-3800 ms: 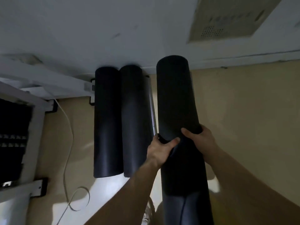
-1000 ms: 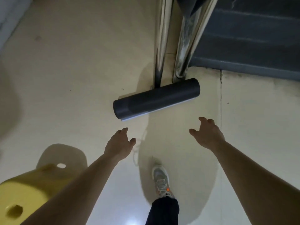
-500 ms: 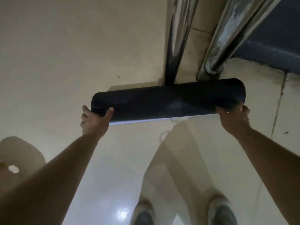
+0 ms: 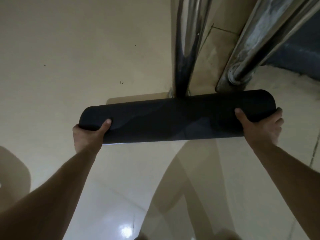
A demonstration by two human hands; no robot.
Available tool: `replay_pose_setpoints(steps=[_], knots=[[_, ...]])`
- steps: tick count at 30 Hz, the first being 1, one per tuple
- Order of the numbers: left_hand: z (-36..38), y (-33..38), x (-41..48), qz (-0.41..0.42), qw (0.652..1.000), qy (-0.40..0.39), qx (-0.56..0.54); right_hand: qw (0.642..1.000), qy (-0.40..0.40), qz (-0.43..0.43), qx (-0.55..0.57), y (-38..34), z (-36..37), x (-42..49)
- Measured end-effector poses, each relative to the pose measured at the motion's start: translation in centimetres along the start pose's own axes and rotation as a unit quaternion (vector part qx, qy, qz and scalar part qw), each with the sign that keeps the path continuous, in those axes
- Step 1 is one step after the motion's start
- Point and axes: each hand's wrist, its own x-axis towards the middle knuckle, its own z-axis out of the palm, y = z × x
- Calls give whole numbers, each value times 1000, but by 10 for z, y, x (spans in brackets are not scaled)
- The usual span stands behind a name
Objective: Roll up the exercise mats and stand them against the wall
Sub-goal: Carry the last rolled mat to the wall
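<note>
Head view: left hand [image 4: 88, 135] and right hand [image 4: 261, 125] grasp the ends of a fully rolled black exercise mat [image 4: 176, 118], level above the tiled floor [image 4: 69, 58], not yet stood against a wall.

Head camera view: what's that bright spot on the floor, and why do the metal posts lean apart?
In the head view, the bright spot is glare on the glossy floor; the metal posts likely splay from wide-angle distortion; dim light flattens the rolled mat.
</note>
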Motion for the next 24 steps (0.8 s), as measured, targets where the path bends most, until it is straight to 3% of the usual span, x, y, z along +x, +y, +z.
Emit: replay_pose_setpoints(steps=[2,4,6,8,10,11,13,16,20,22,24], knots=[[-2,10,8,13,997,-4,72,1000,2,24,6,-3,7,-3],[-2,31,12,129,971,-1,199,991,45,123,40,-15,17,-12],[7,60,9,289,914,-121,259,948,43,274,154,-31,32,-32],[27,85,-1,340,827,-292,340,883,-25,340,323,-40,57,-59],[48,100,-11,358,743,-327,463,850,-106,326,399,-45,83,-88],[54,106,-13,371,726,-311,488,840,-143,312,421,-43,98,-96],[61,115,-13,383,723,-294,495,824,-170,300,450,-38,125,-100],[63,125,-11,364,716,-304,512,820,-149,279,477,-32,137,-95],[60,84,-37,251,694,-432,519,861,-154,233,425,-21,98,-135],[58,56,-48,229,707,-447,497,872,-188,229,390,-3,85,-154],[59,43,-48,219,742,-447,449,876,-220,208,377,6,82,-166]])
